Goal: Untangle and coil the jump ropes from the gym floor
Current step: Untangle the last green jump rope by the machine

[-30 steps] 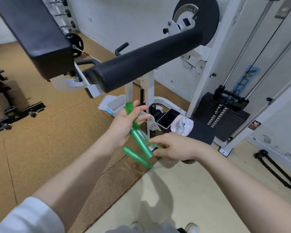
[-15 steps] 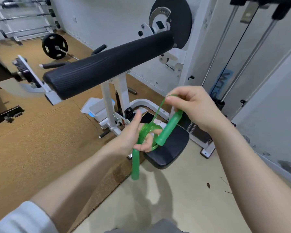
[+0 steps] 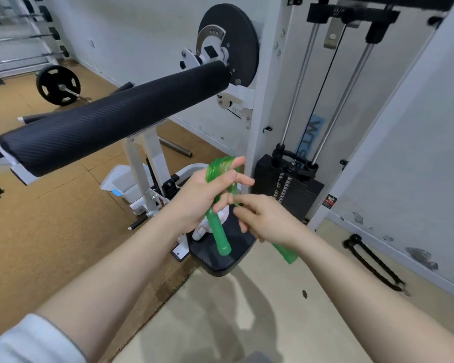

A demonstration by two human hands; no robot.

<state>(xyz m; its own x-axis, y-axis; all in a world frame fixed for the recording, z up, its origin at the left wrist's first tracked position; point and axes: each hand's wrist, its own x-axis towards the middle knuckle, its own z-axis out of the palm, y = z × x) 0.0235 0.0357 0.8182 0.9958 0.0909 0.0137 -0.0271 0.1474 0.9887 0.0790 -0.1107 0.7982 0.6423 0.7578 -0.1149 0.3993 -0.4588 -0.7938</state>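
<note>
Hands at work: your left hand (image 3: 207, 195) grips the coiled green jump rope (image 3: 219, 166), your right hand (image 3: 265, 218) pinches its strand, one handle (image 3: 286, 254) beneath.

Translucent green jump rope (image 3: 220, 166) with matching green handles (image 3: 219, 231). Black roller pad (image 3: 110, 119) with fine woven texture. White machine frame (image 3: 262, 100). Tan speckled floor mat (image 3: 50, 218); pale beige floor (image 3: 247, 310).
</note>
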